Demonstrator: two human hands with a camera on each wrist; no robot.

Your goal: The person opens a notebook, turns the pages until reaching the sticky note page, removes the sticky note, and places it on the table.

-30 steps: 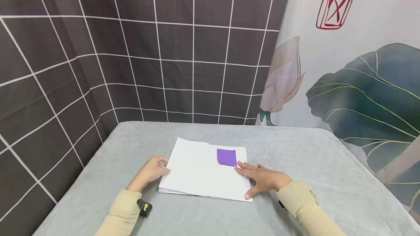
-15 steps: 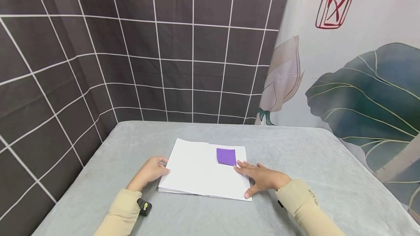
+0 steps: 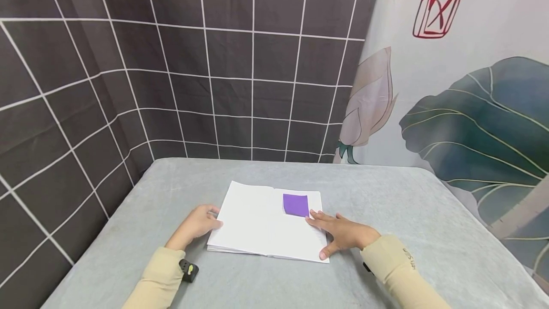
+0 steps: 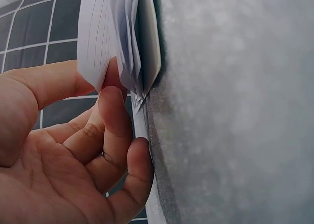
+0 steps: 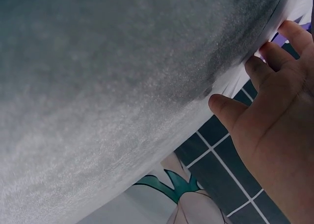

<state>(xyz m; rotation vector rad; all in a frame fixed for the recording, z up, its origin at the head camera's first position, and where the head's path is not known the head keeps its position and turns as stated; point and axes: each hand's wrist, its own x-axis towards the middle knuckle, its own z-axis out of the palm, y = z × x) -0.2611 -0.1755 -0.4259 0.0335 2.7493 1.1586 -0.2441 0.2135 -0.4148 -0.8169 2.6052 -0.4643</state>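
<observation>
An open notebook [image 3: 249,223] with white pages lies on the grey cloth. A purple square sticky note [image 3: 296,205] sits on the upper part of its right page. At the left edge my left hand [image 3: 198,224] pinches some of the notebook's leaves between thumb and fingers. The left wrist view shows a lined page [image 4: 95,35] lifted apart from the leaves under it, with fingertips at its corner. My right hand [image 3: 340,233] rests with spread fingers on the right page's outer edge, fingertips close to the purple note and thumb near the lower corner.
A grey cloth [image 3: 386,199] covers the table. Behind it hangs a dark curtain [image 3: 227,94] with a white grid, and to the right a pale curtain [image 3: 399,147] with a lotus print. A black band [image 3: 188,271] is on the left wrist.
</observation>
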